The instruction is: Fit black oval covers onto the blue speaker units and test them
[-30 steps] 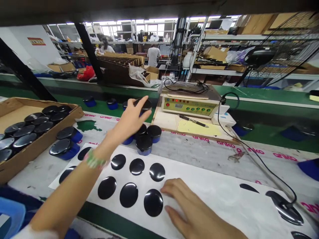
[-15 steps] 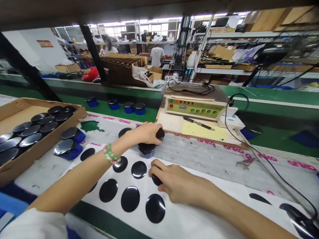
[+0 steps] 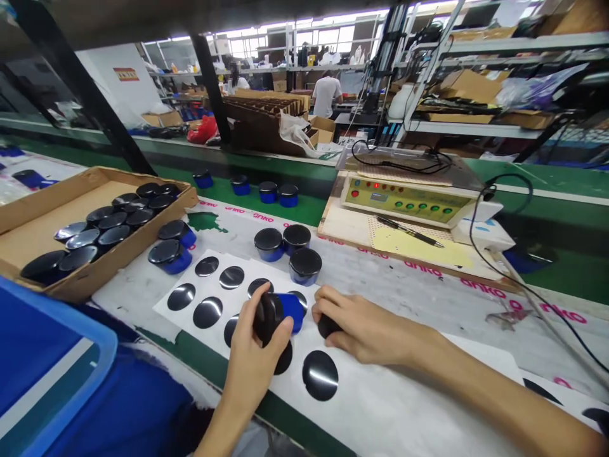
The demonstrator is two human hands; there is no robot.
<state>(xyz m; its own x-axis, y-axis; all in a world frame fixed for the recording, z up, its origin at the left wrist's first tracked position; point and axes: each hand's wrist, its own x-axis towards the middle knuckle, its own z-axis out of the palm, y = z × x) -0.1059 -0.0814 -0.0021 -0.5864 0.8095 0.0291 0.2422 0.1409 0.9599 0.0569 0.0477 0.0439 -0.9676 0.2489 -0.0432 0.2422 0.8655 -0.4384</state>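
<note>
My left hand [image 3: 254, 358] is closed around a blue jar with a black lid [image 3: 291, 310], tilted on its side over the sheet of round black stickers [image 3: 164, 304]. The thumb and fingers grip the lid end. Just to the right, my right hand [image 3: 361, 327] pinches a round black sticker [image 3: 327, 326] at the sheet; whether it is fully off the backing is hidden by the fingers. Below it lies another sticker [image 3: 320, 376]. Behind my hands, three lidded jars stand close together, the nearest jar [image 3: 305, 265] just above the right fingers.
On the left is a cardboard tray [image 3: 143, 240] of several black-lidded jars, with two jars [image 3: 170, 256] beside it. A blue bin [image 3: 102, 343] sits front left. More jars [image 3: 268, 192] stand on the green belt. A control box [image 3: 399, 203], pen [image 3: 409, 230] and cable are behind right.
My left hand has come back from the jars behind the sheet, now with a jar tilted in its grip. My right hand still pinches the sticker. The view has shifted left.
</note>
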